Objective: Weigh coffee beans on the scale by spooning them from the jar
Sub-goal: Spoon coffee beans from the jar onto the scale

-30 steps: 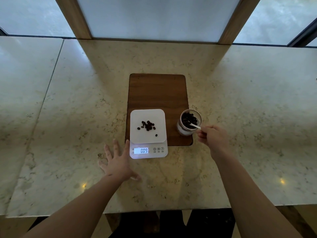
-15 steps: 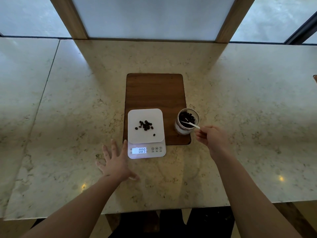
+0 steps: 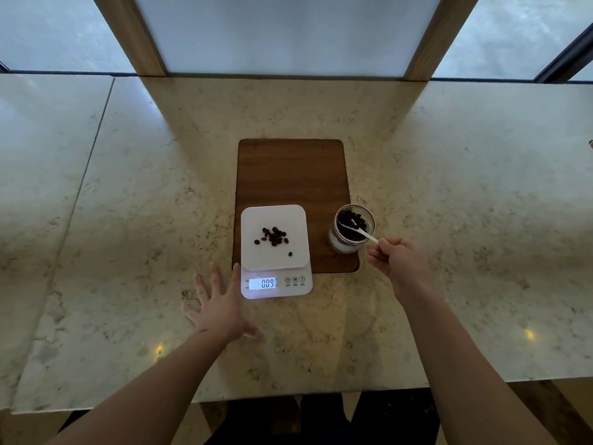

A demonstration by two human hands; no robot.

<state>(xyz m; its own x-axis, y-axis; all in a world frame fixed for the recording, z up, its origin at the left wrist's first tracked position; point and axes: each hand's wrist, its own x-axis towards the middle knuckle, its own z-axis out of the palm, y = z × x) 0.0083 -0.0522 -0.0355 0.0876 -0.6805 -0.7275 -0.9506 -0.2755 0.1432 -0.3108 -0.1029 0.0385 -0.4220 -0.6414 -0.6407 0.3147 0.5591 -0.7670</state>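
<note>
Right hand (image 3: pixel 398 263) pinches the white spoon (image 3: pixel 361 231) dipped in the jar (image 3: pixel 353 231) right of the scale (image 3: pixel 274 248) — left hand (image 3: pixel 218 308) lies flat, fingers spread, on the counter (image 3: pixel 128 252) just left of it.

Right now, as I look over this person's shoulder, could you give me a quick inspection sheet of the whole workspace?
Surface: pale marble counter with a brown wooden board lying on it.
Job's things: white scale half on the board, display lit, small pile of coffee beans on its platform; open glass jar of beans at the board's right edge; white spoon dipped into the jar.
Clutter: nothing seen.
Grippers: left hand open, flat on the counter beside the scale; right hand pinching the spoon handle.
Cables: nothing seen.
Surroundings: frosted window panes and wooden posts behind the counter.
</note>
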